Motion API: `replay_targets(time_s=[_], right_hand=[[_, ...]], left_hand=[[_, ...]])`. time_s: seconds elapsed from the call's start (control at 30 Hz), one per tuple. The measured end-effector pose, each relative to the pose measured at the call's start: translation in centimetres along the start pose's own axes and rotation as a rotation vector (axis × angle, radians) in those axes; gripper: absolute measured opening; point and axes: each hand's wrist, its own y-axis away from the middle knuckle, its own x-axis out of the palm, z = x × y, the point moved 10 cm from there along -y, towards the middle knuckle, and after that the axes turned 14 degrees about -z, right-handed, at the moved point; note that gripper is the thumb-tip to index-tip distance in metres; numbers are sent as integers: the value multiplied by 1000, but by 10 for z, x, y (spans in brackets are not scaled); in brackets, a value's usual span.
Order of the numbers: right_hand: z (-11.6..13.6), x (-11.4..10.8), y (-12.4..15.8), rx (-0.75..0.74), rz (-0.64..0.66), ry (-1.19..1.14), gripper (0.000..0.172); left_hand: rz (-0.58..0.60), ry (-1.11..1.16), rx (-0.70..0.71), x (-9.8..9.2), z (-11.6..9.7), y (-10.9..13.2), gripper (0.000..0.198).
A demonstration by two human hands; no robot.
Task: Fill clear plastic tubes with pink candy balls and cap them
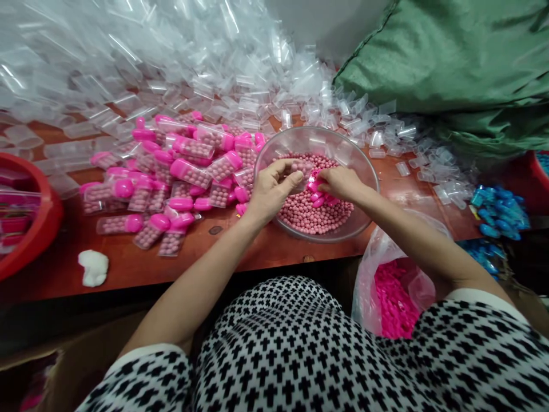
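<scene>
Over a clear bowl (262, 154) of pink beads (309, 220), my left hand (277, 186) is closed around a small clear container (302, 167) filled with beads. My right hand (342, 183) meets it from the right, its fingers pinched on a bright pink cap (314, 178) at the container's end. More pink caps (323, 199) lie on the beads just under my right hand. Left of the bowl is a heap of bead-filled containers with pink caps (184, 171), lying on their sides in different directions.
Empty clear containers (206, 68) pile up along the back. A red basin (54, 212) and a white lump (93, 268) are at left. A plastic bag (369, 280) of pink caps hangs below the table edge. Blue pieces (500, 212) and green sacks (450, 57) are at right.
</scene>
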Motion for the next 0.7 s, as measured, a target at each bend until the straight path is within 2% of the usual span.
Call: replay_targets(time_s=[0.07,0.2,0.27,0.47,0.57,0.63,0.7], right_hand=[[-4,-4,-1,7,-54,-72,32],[-10,-28,6,-10,-226,-319,27],[-10,-37,13,-4,-266,-454,22],[-8,-39,34,158,-200,-1075,21],[-3,-35,40,190,-169,-1249,26],[4,-33,42,171,-154,-1335,35],[9,-37,43,126,-214,-1368,44]], left_hand=[[-7,4,-8,-1,2,-1,33],[-14,24,-34,0,7,-2,29],[-8,26,-41,1,8,-2,27],[-50,45,-36,-2,6,-3,26],[5,68,-61,3,4,-1,32],[42,85,-81,7,4,2,36],[49,107,-90,9,3,4,38]])
